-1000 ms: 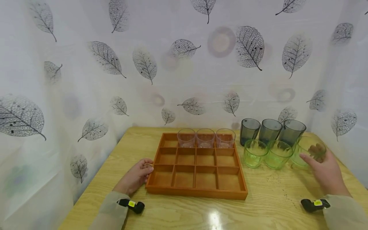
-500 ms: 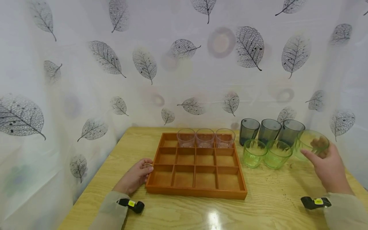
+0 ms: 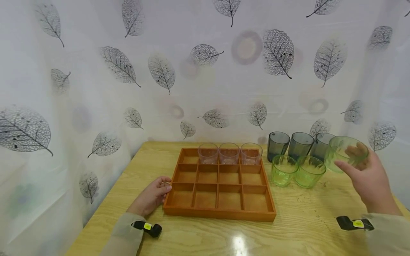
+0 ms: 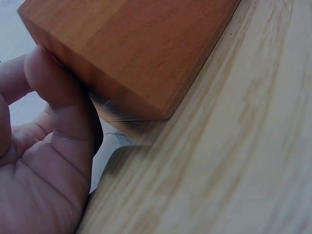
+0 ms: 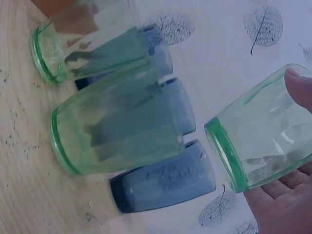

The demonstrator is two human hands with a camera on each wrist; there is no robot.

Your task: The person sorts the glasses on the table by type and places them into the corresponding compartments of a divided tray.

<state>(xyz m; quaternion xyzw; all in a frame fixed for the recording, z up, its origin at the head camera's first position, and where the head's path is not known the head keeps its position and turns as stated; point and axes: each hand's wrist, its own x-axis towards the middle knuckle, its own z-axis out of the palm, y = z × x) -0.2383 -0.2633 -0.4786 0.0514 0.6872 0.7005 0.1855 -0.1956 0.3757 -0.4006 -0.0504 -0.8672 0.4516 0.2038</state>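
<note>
Green, the raised glass gripped in the right hand hung above the table, near two standing glasses; the left hand touched the tray, pinch unclear. This seemed the lifting step; the next move likely called for clearing them steadily.

On the table the tray, with the left hand at its left side, holds three cups in its back row's right-hand compartments, while to its right two glasses stand before three tumblers, another glass in the right hand farther right, a curtain behind
</note>
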